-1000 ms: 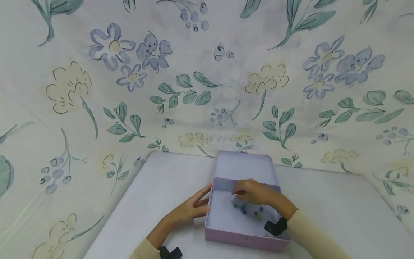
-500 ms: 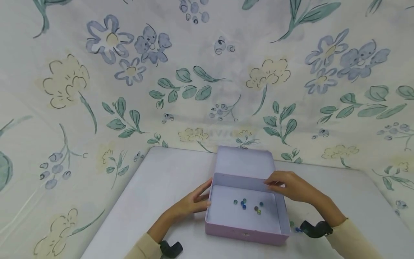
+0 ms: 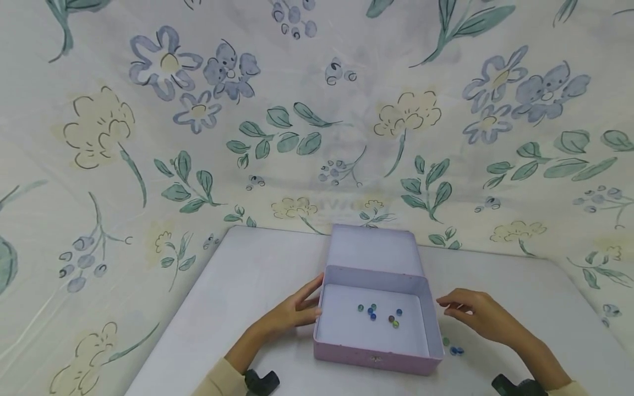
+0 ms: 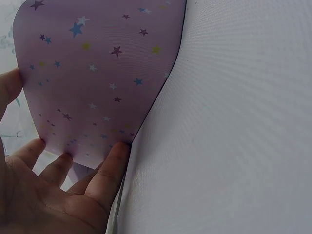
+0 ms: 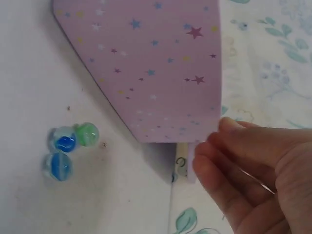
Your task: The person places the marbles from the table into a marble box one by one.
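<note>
A lilac box (image 3: 378,360) stands on the table with its lid (image 3: 373,250) folded back. On its floor lie several glass marbles (image 3: 371,312), blue, green, brownish and yellow-green. My left hand (image 3: 284,319) touches the box's left side with fingers spread; in the left wrist view, the fingertips (image 4: 117,151) rest along the star-printed wall (image 4: 97,97). To the right of the box, apart from it, my right hand (image 3: 482,316) hovers with loosely bent fingers and nothing visible in them. Just outside the box's right wall sit three marbles, one green (image 5: 87,134) and two blue (image 5: 59,166).
The white table (image 3: 262,258) extends on both sides of the box. A floral-patterned cloth (image 3: 297,137) rises behind and around it. A dark wrist-worn camera (image 3: 262,381) sits on the left wrist, another (image 3: 517,385) on the right.
My right hand has moved from over the inside of the box, across its right wall, to the table side. The three outside marbles have come into view. My left hand has stayed put.
</note>
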Available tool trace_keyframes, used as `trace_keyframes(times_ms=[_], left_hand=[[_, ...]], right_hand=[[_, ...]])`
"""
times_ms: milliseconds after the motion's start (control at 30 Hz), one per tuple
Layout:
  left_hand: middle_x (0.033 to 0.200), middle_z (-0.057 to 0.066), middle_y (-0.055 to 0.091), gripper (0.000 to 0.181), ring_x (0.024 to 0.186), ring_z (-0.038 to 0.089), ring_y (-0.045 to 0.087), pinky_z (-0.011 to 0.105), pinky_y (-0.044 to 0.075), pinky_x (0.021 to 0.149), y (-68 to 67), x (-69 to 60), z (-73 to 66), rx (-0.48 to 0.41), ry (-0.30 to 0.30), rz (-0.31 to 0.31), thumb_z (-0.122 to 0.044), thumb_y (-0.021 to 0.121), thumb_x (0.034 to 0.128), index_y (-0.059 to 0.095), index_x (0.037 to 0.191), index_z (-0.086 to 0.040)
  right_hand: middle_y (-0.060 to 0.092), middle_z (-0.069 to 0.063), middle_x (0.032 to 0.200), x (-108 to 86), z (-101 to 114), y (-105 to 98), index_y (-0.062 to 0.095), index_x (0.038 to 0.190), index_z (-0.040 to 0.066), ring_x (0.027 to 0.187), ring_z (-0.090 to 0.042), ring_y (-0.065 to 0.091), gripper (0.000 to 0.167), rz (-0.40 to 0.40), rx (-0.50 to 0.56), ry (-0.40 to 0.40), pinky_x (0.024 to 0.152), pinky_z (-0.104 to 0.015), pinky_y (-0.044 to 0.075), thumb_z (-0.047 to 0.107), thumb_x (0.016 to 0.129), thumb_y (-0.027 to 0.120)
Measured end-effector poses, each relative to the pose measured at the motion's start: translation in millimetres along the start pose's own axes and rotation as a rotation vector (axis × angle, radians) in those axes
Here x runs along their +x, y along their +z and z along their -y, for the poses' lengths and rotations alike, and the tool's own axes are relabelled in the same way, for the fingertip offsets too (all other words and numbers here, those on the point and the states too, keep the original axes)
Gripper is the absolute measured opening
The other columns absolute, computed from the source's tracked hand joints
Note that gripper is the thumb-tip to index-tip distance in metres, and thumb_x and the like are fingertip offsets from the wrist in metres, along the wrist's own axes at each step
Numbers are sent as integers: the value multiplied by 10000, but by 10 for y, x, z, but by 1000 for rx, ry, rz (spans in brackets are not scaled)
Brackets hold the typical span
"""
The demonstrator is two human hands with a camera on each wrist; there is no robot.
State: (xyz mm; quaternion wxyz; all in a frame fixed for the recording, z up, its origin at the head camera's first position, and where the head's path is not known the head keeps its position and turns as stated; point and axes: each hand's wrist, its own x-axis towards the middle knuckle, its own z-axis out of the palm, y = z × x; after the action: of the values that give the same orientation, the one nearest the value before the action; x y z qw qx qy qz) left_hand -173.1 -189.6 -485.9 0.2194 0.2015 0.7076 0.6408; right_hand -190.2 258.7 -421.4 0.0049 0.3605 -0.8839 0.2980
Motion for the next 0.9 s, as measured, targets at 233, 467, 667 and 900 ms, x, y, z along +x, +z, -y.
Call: trace_keyframes(times_ms=[233, 467, 667, 900], left_hand=[[1704, 8, -13, 791, 1525, 459, 139, 560, 401, 1132, -5, 5, 8, -5, 3, -1, -207, 582, 1012, 86, 1620, -301], [1704, 9, -15, 791, 1525, 459, 140, 555, 414, 1124, -3, 6, 20, -12, 2, 5, -201, 579, 1013, 82, 1621, -293], [1704, 20, -15, 784, 1521, 468, 148, 550, 423, 1116, 2, 4, 15, -3, 1, 1, -180, 570, 1017, 83, 1622, -283], [1704, 15, -7, 778, 1521, 467, 149, 551, 423, 1117, -10, 9, 15, 9, 1, 3, -198, 568, 1018, 84, 1621, -291]], right_hand=[[734, -86, 990, -178, -70, 96, 722, 1075, 35, 878, 42, 646, 174, 21, 49, 27, 696, -201, 587, 82, 908, 707], [727, -40, 993, -286, -172, 282, 737, 1023, 99, 873, 12, 653, 161, 133, 66, -50, 682, -208, 582, 60, 867, 730], [714, 25, 964, -337, -214, 390, 750, 993, 148, 879, -10, 662, 248, 112, 80, -160, 668, -213, 581, -21, 813, 743], [714, 27, 932, -323, -174, 436, 768, 947, 125, 853, 24, 641, 198, 106, 22, -117, 666, -200, 578, -21, 816, 743]])
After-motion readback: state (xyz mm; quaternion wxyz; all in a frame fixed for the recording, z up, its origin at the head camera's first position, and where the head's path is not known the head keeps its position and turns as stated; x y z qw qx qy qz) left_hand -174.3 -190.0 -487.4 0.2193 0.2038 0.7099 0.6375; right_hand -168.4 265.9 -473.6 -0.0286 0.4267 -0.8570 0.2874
